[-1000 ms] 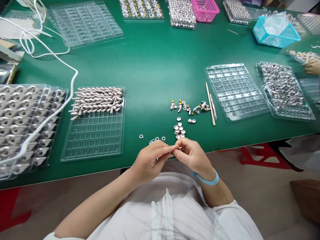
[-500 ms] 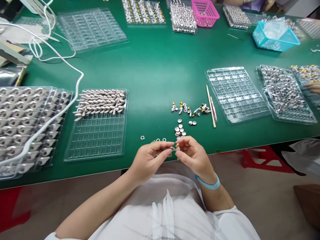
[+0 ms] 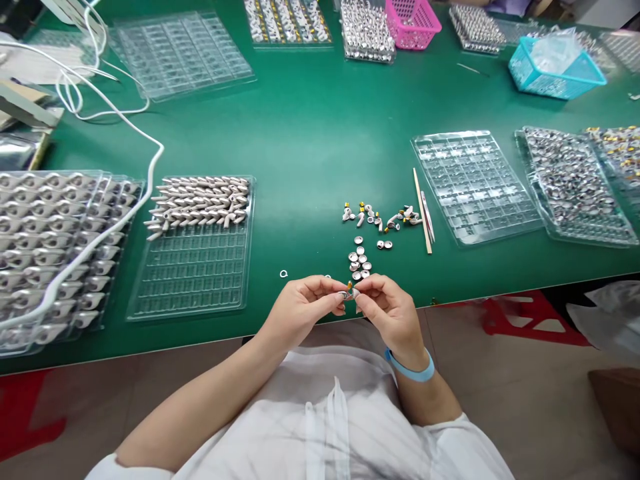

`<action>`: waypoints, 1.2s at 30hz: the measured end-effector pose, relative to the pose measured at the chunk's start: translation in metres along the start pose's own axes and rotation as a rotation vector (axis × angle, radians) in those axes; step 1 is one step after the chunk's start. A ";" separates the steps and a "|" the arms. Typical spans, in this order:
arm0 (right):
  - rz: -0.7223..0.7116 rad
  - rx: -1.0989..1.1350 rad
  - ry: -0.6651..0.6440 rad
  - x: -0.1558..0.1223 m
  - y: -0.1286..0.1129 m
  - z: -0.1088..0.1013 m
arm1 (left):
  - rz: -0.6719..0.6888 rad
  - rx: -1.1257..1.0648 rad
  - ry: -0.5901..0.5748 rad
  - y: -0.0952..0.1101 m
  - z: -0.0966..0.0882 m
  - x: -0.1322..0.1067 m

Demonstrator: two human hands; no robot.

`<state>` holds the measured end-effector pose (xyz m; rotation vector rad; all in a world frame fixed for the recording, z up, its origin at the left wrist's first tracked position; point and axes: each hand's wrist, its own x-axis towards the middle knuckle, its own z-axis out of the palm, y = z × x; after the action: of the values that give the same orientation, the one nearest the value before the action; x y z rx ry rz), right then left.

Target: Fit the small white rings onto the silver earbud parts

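Observation:
My left hand (image 3: 300,310) is closed, thumb and forefinger pinching a small silver-rimmed earbud shell (image 3: 345,294). My right hand (image 3: 393,310), with a blue band at the wrist, pinches a small earbud piece with a yellow tab (image 3: 349,285). The two pieces meet between the fingertips near the table's front edge; fingers hide most of them. Just beyond lie several round silver-rimmed caps (image 3: 361,259). Farther off is a loose row of earbud pieces with yellow tabs (image 3: 379,222). A white ring (image 3: 283,274) lies left of my hands.
A wooden stick (image 3: 423,210) and tweezers (image 3: 428,217) lie beside a clear tray (image 3: 475,187). Filled trays (image 3: 575,180) stand right. At left are a part-filled tray (image 3: 193,280), stacked trays (image 3: 55,253) and a white cable (image 3: 135,207). Pink (image 3: 413,27) and blue baskets (image 3: 555,80) stand behind.
My hands have come closer together, and the yellow-tabbed piece now meets the shell in my left fingers. Another person's hand at the right edge has left the view.

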<state>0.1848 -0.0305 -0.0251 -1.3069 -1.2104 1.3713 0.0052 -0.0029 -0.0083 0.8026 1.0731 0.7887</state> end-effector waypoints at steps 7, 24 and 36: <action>-0.008 0.000 -0.014 -0.001 0.000 0.001 | 0.013 0.010 0.037 0.001 0.003 -0.002; -0.290 -0.289 0.017 0.005 0.001 0.007 | 0.027 0.026 -0.041 -0.002 0.005 -0.004; -0.146 -0.226 -0.069 0.005 -0.007 0.006 | 0.120 0.228 -0.091 -0.005 0.001 -0.009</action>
<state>0.1780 -0.0254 -0.0186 -1.3045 -1.5133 1.2102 0.0045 -0.0128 -0.0085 1.0946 1.0520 0.7308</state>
